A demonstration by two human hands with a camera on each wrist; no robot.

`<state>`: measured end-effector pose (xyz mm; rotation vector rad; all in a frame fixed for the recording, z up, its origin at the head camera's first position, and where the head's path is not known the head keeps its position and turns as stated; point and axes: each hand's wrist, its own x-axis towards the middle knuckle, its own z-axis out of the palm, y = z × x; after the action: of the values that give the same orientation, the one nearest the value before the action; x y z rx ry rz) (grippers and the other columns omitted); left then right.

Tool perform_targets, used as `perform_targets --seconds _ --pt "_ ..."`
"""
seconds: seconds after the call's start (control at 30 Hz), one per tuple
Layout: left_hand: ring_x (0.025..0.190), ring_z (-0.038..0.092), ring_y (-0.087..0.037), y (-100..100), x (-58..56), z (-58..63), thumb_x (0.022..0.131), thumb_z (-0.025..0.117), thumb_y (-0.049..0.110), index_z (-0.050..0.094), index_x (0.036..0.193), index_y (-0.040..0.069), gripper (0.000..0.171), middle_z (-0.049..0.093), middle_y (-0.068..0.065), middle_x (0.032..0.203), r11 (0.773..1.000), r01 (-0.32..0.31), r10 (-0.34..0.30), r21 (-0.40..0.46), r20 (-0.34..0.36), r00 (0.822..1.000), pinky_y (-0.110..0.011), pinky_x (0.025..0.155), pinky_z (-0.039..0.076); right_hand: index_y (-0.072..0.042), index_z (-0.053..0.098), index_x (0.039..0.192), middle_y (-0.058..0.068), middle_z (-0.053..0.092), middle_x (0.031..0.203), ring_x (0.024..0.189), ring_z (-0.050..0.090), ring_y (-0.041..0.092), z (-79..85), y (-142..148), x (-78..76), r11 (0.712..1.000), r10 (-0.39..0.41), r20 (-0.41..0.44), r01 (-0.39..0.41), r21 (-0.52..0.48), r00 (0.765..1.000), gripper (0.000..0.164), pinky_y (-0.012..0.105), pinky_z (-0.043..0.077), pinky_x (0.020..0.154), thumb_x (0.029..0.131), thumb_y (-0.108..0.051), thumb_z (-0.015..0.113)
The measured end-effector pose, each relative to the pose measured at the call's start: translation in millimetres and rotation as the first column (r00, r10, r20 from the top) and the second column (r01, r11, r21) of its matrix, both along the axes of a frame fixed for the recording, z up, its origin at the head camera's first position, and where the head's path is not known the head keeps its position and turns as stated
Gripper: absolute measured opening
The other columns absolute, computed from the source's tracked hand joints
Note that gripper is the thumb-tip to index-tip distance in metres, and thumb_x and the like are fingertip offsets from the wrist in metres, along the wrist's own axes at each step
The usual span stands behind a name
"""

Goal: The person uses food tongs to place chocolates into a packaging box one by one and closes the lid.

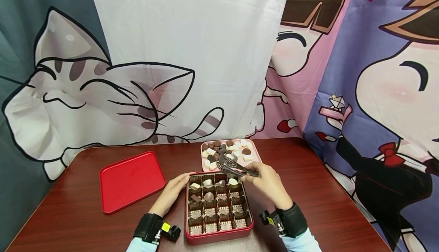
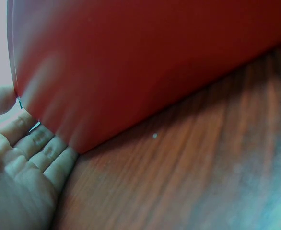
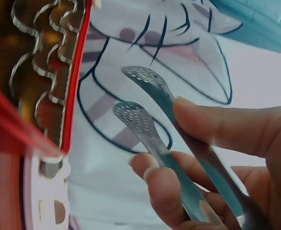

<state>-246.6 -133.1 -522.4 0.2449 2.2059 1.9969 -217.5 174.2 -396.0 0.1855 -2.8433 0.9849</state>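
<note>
A cartoon-printed backdrop (image 1: 192, 23) hangs in front of you, with a grey cat drawn on its left part. The reddish-brown table (image 1: 326, 206) spreads below it. Nearest you on it stands the red box (image 1: 219, 239), its inside divided four by four. To the left of the box, apart from it, the red lid (image 1: 132, 181) lies flat. Just beyond the box sits the pink tray (image 1: 255, 151). Your left hand (image 1: 173, 191) rests against the box's left wall near the far corner, its fingers lying fairly straight. Your right hand (image 1: 269, 183) holds the metal tongs (image 1: 240, 166) between thumb and fingers near the box's far right corner; their two dotted tips stand apart and point toward the tray. Dark, brown and white chocolates (image 1: 217, 144) lie on the tray, mostly toward its left. Six small pieces (image 1: 208, 196) sit in the box: four along the far row, two at the left of the next.
</note>
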Motion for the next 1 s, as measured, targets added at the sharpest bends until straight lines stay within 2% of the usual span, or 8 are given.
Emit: perform_targets --seconds 0.13,0.33,0.53,0.67,0.77,1.0 --pt "0.11 0.057 0.007 0 0.3 0.6 0.099 0.046 0.04 0.052 0.136 0.014 0.045 0.058 -0.011 0.135 1.0 0.01 -0.01 0.008 0.007 1.0 -0.014 0.094 0.044 -0.017 0.071 0.1 -0.001 0.071 0.091 0.077 0.058 0.012 -5.0 10 -9.8 0.998 -0.061 -0.017 0.061 -0.005 0.998 0.027 0.03 0.042 0.065 0.075 -0.026 0.076" --pt "0.113 0.055 0.008 -1 0.3 1.1 0.098 0.046 0.045 0.053 0.136 0.021 0.045 0.057 -0.006 0.136 1.0 0.014 -0.013 -0.017 0.022 1.0 -0.015 0.096 0.042 -0.016 0.069 0.108 0.003 0.073 0.098 0.089 0.066 0.022 -18.4 28 -23.0 0.983 -0.175 -0.057 0.178 0.048 0.983 0.036 0.04 0.047 0.068 0.076 -0.031 0.074" --pt "0.112 0.056 0.007 -1 0.9 0.8 0.099 0.046 0.041 0.052 0.136 0.017 0.045 0.057 -0.009 0.136 1.0 0.017 -0.018 0.008 0.016 1.0 -0.015 0.095 0.044 -0.013 0.068 0.108 0.006 0.072 0.098 0.091 0.066 0.027 -36.0 37 -36.6 0.964 -0.253 -0.048 0.256 0.066 0.966 0.038 0.047 0.048 0.071 0.077 -0.034 0.073" --pt "0.111 0.056 0.007 0 0.9 1.1 0.099 0.046 0.04 0.052 0.136 0.015 0.045 0.058 -0.009 0.135 1.0 0.005 -0.005 0.01 0.008 1.0 -0.014 0.094 0.044 -0.011 0.067 0.107 0.008 0.069 0.094 0.088 0.065 0.029 -50.6 42 -45.2 0.953 -0.289 -0.04 0.291 0.084 0.957 0.039 0.048 0.048 0.07 0.077 -0.035 0.073" --pt "0.111 0.057 0.006 0 1.3 1.6 0.099 0.046 0.04 0.052 0.136 0.016 0.044 0.057 -0.01 0.135 1.0 0.019 -0.019 0.015 0.007 1.0 -0.014 0.093 0.045 -0.009 0.065 0.107 0.01 0.066 0.093 0.085 0.064 0.03 -60.5 45 -49.9 0.947 -0.303 -0.032 0.305 0.102 0.952 0.04 0.049 0.048 0.069 0.078 -0.036 0.072" --pt "0.111 0.058 0.003 0 1.5 2.0 0.099 0.046 0.041 0.052 0.136 0.019 0.043 0.057 -0.01 0.136 0.999 0.028 -0.028 0.021 0.013 1.0 -0.015 0.093 0.046 -0.008 0.065 0.106 0.013 0.067 0.098 0.09 0.065 0.035 -77.5 48 -56.2 0.941 -0.321 -0.019 0.321 0.106 0.947 0.04 0.051 0.049 0.073 0.079 -0.035 0.072"
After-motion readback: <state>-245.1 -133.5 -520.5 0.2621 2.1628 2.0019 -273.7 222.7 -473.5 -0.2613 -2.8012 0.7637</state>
